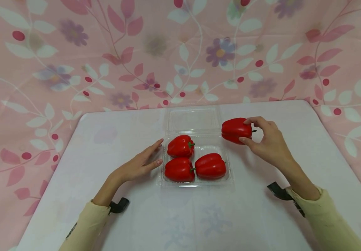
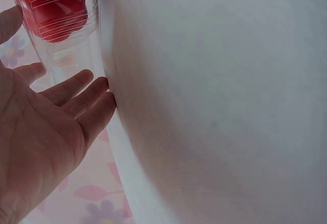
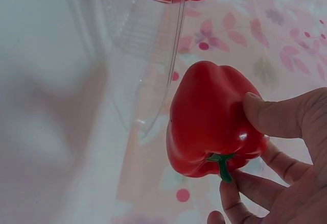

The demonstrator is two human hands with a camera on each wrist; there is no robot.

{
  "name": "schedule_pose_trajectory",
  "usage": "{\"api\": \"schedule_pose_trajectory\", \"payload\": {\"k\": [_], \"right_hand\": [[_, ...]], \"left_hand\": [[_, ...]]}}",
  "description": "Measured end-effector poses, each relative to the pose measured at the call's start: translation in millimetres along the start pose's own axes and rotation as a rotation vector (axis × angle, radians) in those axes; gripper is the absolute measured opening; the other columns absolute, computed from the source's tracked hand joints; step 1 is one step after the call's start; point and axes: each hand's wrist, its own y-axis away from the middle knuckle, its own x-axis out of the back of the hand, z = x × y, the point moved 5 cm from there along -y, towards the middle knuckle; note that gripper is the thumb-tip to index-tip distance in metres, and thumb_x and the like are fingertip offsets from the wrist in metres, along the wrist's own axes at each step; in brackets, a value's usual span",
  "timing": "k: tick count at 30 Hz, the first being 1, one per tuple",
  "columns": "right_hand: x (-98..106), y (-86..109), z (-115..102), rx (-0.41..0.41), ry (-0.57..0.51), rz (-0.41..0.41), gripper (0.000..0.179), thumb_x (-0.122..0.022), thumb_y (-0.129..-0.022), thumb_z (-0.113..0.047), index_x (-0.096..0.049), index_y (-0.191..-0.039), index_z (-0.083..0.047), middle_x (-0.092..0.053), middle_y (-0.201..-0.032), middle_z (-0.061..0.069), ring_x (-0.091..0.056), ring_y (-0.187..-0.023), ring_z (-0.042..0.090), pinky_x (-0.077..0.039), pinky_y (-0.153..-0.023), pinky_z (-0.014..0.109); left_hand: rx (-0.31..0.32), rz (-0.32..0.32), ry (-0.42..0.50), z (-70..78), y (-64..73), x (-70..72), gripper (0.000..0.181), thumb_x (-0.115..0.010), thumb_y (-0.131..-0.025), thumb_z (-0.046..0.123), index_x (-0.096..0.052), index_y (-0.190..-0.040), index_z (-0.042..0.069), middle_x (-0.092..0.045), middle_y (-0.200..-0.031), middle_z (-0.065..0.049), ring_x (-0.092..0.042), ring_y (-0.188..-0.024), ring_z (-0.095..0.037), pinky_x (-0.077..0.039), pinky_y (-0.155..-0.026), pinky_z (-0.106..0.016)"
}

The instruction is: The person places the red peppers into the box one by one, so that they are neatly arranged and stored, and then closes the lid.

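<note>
In the head view a clear plastic clamshell box (image 1: 196, 184) lies on the table with its lid folded back. Three red bell peppers sit in it: one at the back left (image 1: 179, 146), one at the front left (image 1: 178, 169) and one at the front right (image 1: 210, 166). My right hand (image 1: 269, 141) holds another red bell pepper (image 3: 214, 117) between thumb and fingers, above the table just right of the box. Its green stem points toward my palm. My left hand (image 1: 139, 164), fingers extended, is at the box's left side; the left wrist view shows its palm (image 2: 41, 127) bare.
The lid (image 1: 193, 120) lies flat behind the box's base. A white cloth (image 1: 130, 223) covers the table, and a pink floral curtain (image 1: 186, 52) hangs along its far edge. Dark wrist-camera mounts (image 1: 119, 205) stick out beneath both sleeves.
</note>
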Motion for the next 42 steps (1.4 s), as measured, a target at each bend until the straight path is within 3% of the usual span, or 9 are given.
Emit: {"api": "schedule_pose_trajectory", "payload": {"k": [12,42], "right_hand": [[-18.5,0.8,-14.2,0.068,-0.027,-0.036,0.046,-0.079,-0.082,-0.009,-0.058,-0.123,-0.010,-0.060,-0.111,0.012,-0.048,-0.109,0.034,-0.044,-0.082,0.056],[-53.7,-4.9,-33.9,0.170,-0.100,-0.158,0.047,-0.080,-0.081,-0.008,-0.057,-0.122,-0.014,-0.059,-0.125,0.008,-0.045,-0.118,0.030,-0.047,-0.087,0.060]], "left_hand": [[0.002,0.005,-0.011,-1.4,-0.3,-0.6,0.080,-0.056,-0.095,0.053,-0.012,-0.159,0.033,-0.027,-0.160,0.000,-0.027,-0.145,-0.022,-0.030,-0.109,-0.059],[-0.009,0.012,-0.014,-1.8,-0.2,-0.4,0.079,-0.056,-0.096,0.050,-0.011,-0.159,0.035,-0.026,-0.160,0.000,-0.027,-0.145,-0.022,-0.029,-0.110,-0.059]]}}
